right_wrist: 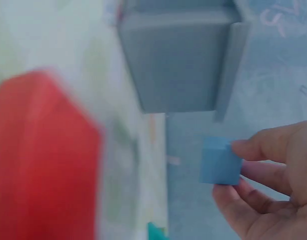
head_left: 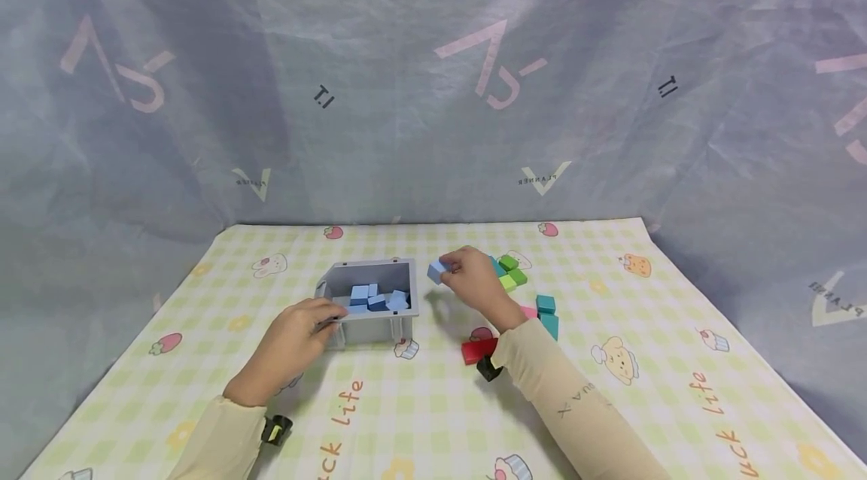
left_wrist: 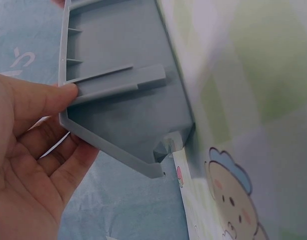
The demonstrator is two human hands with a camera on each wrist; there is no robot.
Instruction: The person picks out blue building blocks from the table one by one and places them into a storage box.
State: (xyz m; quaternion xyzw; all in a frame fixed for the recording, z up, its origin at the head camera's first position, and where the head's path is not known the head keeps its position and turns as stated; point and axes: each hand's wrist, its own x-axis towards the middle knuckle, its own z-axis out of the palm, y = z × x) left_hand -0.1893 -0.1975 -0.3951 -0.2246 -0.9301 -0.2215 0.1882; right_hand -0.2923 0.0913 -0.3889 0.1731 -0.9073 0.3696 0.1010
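A grey plastic bin (head_left: 379,329) stands on the cloth left of centre, with several light blue blocks (head_left: 360,295) inside. My left hand (head_left: 298,333) grips the bin's near left rim; in the left wrist view the thumb lies on the outer wall and the fingers curl over the edge. Between thumb and fingers my right hand (head_left: 474,281) pinches a light blue block (head_left: 437,271), raised above the cloth just right of the bin. The right wrist view shows that same blue block (right_wrist: 221,162) at the fingertips, apart from the grey bin (right_wrist: 178,65).
Right of the right hand lie green blocks (head_left: 518,276) and teal blocks (head_left: 546,305), with a pink block (head_left: 529,312) partly hidden by the wrist. A red block (head_left: 478,350) lies under the right forearm. A blue-grey curtain (head_left: 406,126) hangs behind the checked tablecloth (head_left: 420,420).
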